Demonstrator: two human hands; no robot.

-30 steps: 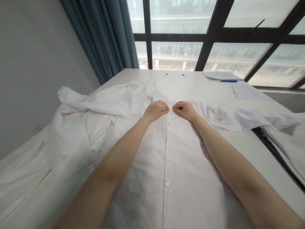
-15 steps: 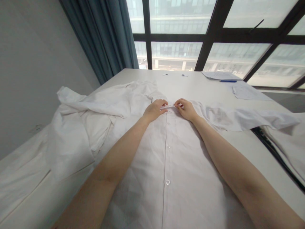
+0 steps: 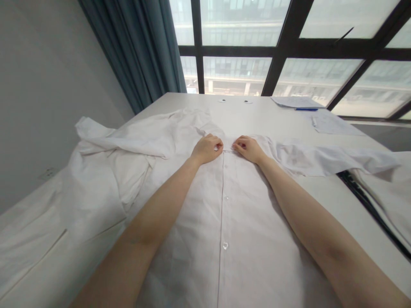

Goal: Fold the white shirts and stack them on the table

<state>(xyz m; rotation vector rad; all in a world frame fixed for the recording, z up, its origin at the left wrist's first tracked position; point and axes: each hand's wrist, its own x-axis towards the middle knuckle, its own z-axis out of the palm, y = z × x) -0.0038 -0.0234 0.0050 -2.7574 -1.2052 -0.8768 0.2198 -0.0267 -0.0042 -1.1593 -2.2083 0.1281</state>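
A white button-front shirt lies spread on the table, its placket running down the middle with clear buttons along it. At the collar end, my left hand is closed in a pinch on the fabric left of the placket. Just to the right, a small gap away, my right hand pinches the shirt at its top edge. The fingertips of both hands are partly hidden. One shirt sleeve stretches out to the right.
More white cloth lies bunched on the left. Papers and a blue pen rest at the far right of the white table. A dark strip shows at the right, beside white fabric. A curtain and windows stand behind.
The raised strip of fabric between my hands has gone down flat. My left fingers have curled in and lowered slightly; my right hand has shifted slightly down and left.
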